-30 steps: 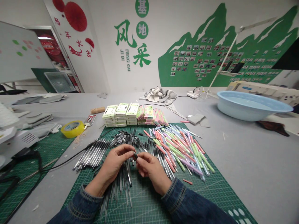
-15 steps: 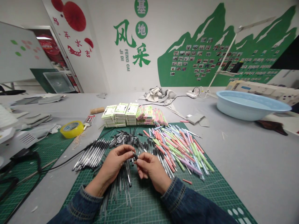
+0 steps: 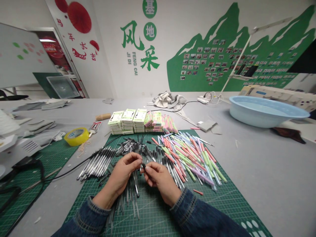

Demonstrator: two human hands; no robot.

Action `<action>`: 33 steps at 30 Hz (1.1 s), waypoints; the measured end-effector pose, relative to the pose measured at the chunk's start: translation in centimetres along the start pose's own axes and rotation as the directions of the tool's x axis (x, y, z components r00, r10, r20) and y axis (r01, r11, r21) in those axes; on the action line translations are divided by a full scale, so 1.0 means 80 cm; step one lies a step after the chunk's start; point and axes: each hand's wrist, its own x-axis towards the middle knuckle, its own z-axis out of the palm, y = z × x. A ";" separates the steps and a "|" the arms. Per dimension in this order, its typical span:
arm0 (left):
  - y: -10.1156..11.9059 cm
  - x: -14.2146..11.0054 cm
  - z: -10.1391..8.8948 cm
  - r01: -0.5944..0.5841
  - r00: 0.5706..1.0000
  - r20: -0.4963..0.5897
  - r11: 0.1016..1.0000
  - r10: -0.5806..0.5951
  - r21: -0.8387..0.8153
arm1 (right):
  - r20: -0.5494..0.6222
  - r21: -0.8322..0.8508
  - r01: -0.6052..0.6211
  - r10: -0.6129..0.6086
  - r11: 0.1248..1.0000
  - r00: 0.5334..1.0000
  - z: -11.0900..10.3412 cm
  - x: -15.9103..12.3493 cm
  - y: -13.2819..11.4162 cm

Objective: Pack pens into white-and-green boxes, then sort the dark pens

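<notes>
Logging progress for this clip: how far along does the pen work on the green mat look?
Done, apparently: pastel pens lie heaped right of the hands, and small boxes are stacked beyond the mat. In hand: the left hand and right hand pinch one small black pen piece between them. Left: many black-tipped clear pens and loose refills cover the cutting mat.

Before me a white wall with green mountain mural — left, perhaps a whiteboard — grey table.
</notes>
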 end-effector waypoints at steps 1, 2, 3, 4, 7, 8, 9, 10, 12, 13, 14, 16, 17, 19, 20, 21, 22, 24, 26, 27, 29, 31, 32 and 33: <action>-0.001 0.001 -0.001 0.004 1.000 -0.002 1.000 -0.004 0.016 | -0.001 -0.005 -0.001 0.001 1.000 1.000 0.000 0.000 0.000; -0.002 0.001 -0.002 0.014 1.000 0.005 1.000 -0.014 0.022 | 0.000 -0.007 -0.004 0.004 1.000 1.000 0.000 0.000 0.000; -0.001 0.001 -0.003 0.029 0.999 0.022 0.999 -0.030 0.020 | 0.004 -0.006 -0.008 0.008 1.000 1.000 0.000 0.000 0.000; 0.000 0.000 -0.003 0.045 0.998 0.043 0.999 -0.046 0.010 | 0.010 -0.003 -0.013 0.013 1.000 1.000 0.000 0.000 0.001; 0.006 -0.004 -0.001 0.079 0.992 0.099 0.996 -0.074 -0.051 | 0.011 0.009 -0.018 0.017 1.000 1.000 0.000 -0.001 0.001; 0.007 -0.005 0.001 0.077 0.992 0.102 0.994 -0.069 -0.073 | 0.005 0.009 -0.016 0.016 1.000 1.000 0.000 -0.001 0.000; 0.007 -0.006 0.002 0.068 0.994 0.093 0.994 -0.059 -0.089 | 0.000 0.005 -0.012 0.012 1.000 1.000 0.001 -0.001 0.000; 0.007 -0.006 0.004 0.054 0.996 0.078 0.994 -0.047 -0.096 | -0.003 -0.003 -0.006 0.006 1.000 1.000 0.001 -0.001 0.000; 0.004 -0.004 0.004 0.031 0.998 0.051 0.996 -0.027 -0.089 | -0.004 -0.021 0.008 -0.008 1.000 1.000 0.002 -0.001 -0.001; 0.002 -0.003 0.004 0.030 0.999 0.047 0.997 -0.026 -0.078 | -0.002 -0.027 0.012 -0.012 1.000 1.000 0.002 -0.001 -0.001; 0.000 -0.002 0.003 0.035 0.998 0.052 0.997 -0.031 -0.068 | -0.001 -0.027 0.011 -0.011 1.000 1.000 0.002 -0.002 -0.001; -0.001 -0.001 0.000 0.056 0.995 0.084 0.997 -0.051 -0.059 | 0.004 -0.008 -0.005 0.005 1.000 1.000 0.002 -0.002 -0.001; -0.001 -0.001 -0.001 0.070 0.992 0.106 0.996 -0.063 -0.060 | 0.010 0.006 -0.018 0.018 1.000 1.000 0.002 -0.002 -0.001; 0.001 -0.003 -0.001 0.092 0.986 0.145 0.993 -0.081 -0.069 | 0.018 0.031 -0.041 0.041 0.999 0.999 0.002 -0.002 -0.001; 0.003 -0.004 0.000 0.098 0.984 0.157 0.992 -0.085 -0.076 | 0.017 0.041 -0.048 0.047 0.998 0.999 0.002 -0.002 -0.001; 0.004 -0.006 0.001 0.100 0.983 0.164 0.991 -0.086 -0.084 | 0.015 0.048 -0.050 0.049 0.998 0.999 0.002 -0.002 -0.001; 0.004 -0.006 0.003 0.096 0.984 0.161 0.991 -0.080 -0.091 | 0.008 0.051 -0.047 0.047 0.998 0.999 0.002 -0.002 -0.001; 0.004 -0.007 0.006 0.068 0.989 0.137 0.993 -0.055 -0.092 | -0.003 0.041 -0.039 0.040 0.998 0.999 0.003 -0.001 -0.002; 0.001 -0.006 0.007 0.038 0.993 0.115 0.996 -0.029 -0.076 | -0.006 0.020 -0.039 0.039 0.999 0.999 0.003 -0.001 -0.002; 0.000 -0.005 0.006 0.032 0.993 0.112 0.997 -0.024 -0.068 | -0.005 0.016 -0.042 0.042 0.999 0.999 0.003 -0.002 -0.002; -0.001 -0.004 0.004 0.047 0.991 0.131 0.997 -0.038 -0.065 | 0.008 0.028 -0.055 0.055 0.998 0.998 0.003 -0.003 -0.001; 0.000 -0.003 0.001 0.080 0.985 0.162 0.994 -0.067 -0.075 | 0.029 0.061 -0.068 0.066 0.996 0.997 0.003 -0.004 -0.001; 0.001 -0.003 -0.001 0.095 0.981 0.176 0.992 -0.080 -0.078 | 0.043 0.082 -0.077 0.073 0.994 0.996 0.003 -0.004 0.000; 0.001 -0.003 -0.002 0.107 0.978 0.189 0.991 -0.091 -0.080 | 0.060 0.106 -0.087 0.081 0.991 0.995 0.002 -0.004 0.000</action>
